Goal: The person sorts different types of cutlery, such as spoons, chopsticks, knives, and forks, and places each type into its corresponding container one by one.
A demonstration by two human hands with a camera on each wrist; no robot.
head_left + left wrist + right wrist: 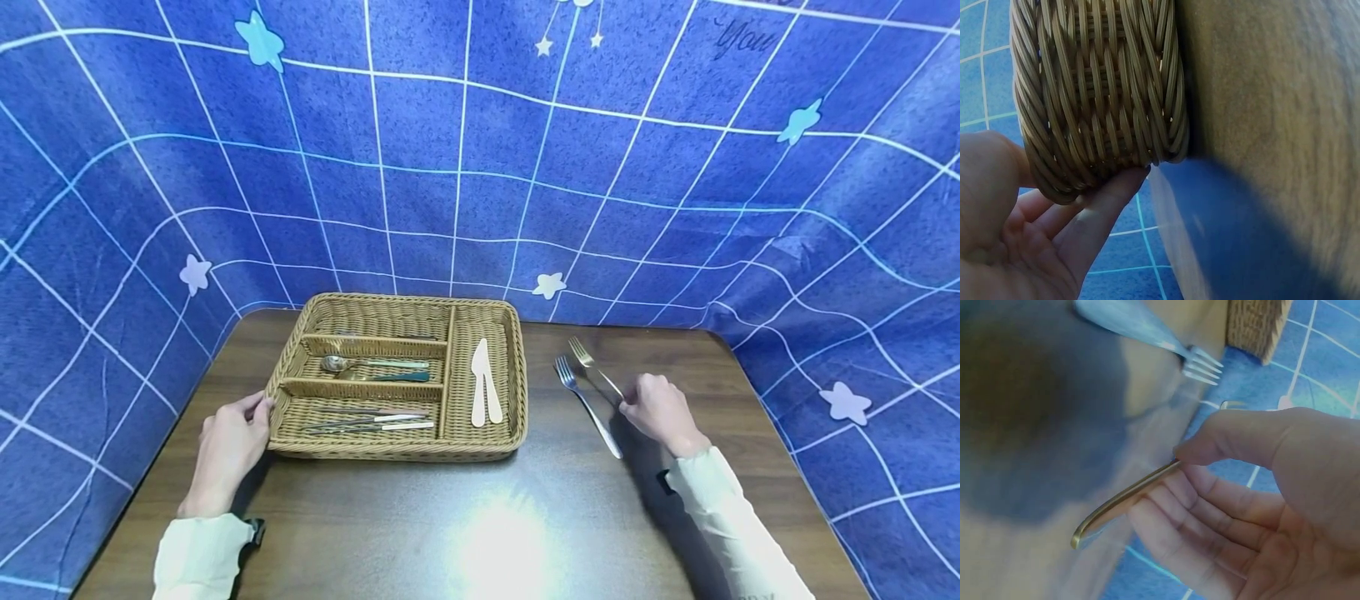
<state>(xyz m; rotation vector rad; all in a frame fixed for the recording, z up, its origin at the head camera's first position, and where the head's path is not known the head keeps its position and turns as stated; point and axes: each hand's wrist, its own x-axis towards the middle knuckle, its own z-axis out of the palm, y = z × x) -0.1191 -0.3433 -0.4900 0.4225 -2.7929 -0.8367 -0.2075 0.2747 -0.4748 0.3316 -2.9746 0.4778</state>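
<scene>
My right hand (660, 410) pinches the handle of a gold fork (600, 371) between thumb and fingers, its tines pointing to the back left. In the right wrist view the handle end (1125, 495) sticks out past the fingers. A silver fork (587, 406) lies on the table just left of it. My left hand (231, 446) grips the left side of a wicker cutlery tray (397, 454), thumb at the rim. The left wrist view shows its fingers (1107, 209) against the woven wall.
Two white knives (486, 383) lie in the tray's right compartment. Spoons (337, 363) occupy a middle one, and several thin utensils with white ends (405, 421) the front one. The brown table (390, 525) meets a blue curtain (420, 200) with a white grid behind and at both sides.
</scene>
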